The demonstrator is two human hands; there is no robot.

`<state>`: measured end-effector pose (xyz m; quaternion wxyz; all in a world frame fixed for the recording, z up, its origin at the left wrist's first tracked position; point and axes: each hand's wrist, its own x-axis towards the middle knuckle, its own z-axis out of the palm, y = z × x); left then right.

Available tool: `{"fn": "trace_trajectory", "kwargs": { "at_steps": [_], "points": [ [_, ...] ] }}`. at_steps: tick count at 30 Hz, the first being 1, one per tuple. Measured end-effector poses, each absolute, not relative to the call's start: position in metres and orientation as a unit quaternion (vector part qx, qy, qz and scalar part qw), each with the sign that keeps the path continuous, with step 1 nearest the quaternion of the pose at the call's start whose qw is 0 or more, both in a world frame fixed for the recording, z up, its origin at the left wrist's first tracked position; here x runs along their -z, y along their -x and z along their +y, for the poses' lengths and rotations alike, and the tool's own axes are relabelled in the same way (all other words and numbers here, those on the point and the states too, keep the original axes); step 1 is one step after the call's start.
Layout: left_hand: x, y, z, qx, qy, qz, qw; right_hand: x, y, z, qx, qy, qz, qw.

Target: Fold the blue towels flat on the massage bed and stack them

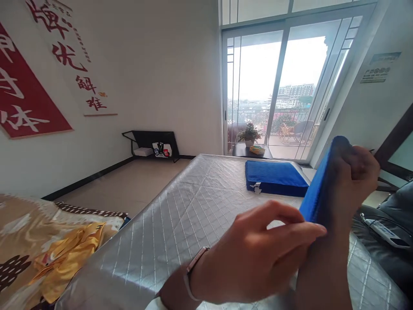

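A blue piece of fabric (311,206) is raised on edge at the right, above a silver quilted cover (180,215). My right hand (358,170) has its fingers closed around the fabric's upper end, which looks dark on the near side. Lower down, my left hand (258,254), with a watch on its wrist, pinches the fabric's near edge between thumb and fingers. Past both hands a flat blue cushion (274,174) with white tags lies on the silver cover. Part of the held fabric is hidden behind my right forearm and my left fingers.
A patterned blanket (19,228) with yellow clothing (74,258) on it lies at the lower left. A black seat (400,211) with a white power strip (385,232) stands at the right. A potted plant (249,135) is on a chair before the sliding glass door (280,86).
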<state>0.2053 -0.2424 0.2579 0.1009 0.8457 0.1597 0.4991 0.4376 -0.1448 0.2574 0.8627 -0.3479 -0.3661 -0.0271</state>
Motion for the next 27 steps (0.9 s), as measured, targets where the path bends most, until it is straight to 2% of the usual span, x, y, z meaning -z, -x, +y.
{"fn": "trace_trajectory", "kwargs": {
  "at_steps": [7,10,14,17,21,25,27],
  "points": [
    [-0.271,-0.235,-0.265,-0.349,-0.927,0.125,0.050,-0.262,-0.506,-0.143,0.159,0.328,-0.422,0.830],
    [-0.272,-0.233,-0.263,-0.419,-0.898,0.109,0.077,-0.287,-0.509,-0.146,0.218,0.302,-0.446,0.814],
    [-0.267,-0.212,-0.250,-0.518,-0.836,0.119,0.139,-0.313,-0.454,-0.135,0.139,0.349,-0.504,0.778],
    [-0.247,-0.182,-0.236,-0.541,-0.802,0.207,0.146,-0.295,-0.397,-0.103,0.019,0.447,-0.585,0.677],
    [-0.177,-0.133,-0.217,-0.495,-0.759,0.392,0.160,-0.214,-0.327,-0.059,-0.141,0.506,-0.698,0.488],
    [-0.092,-0.081,-0.201,-0.370,-0.722,0.535,0.236,-0.123,-0.291,-0.063,-0.203,0.482,-0.815,0.250],
    [-0.066,-0.062,-0.196,-0.336,-0.709,0.563,0.261,-0.096,-0.297,-0.084,-0.209,0.467,-0.834,0.208]
  ]
}}
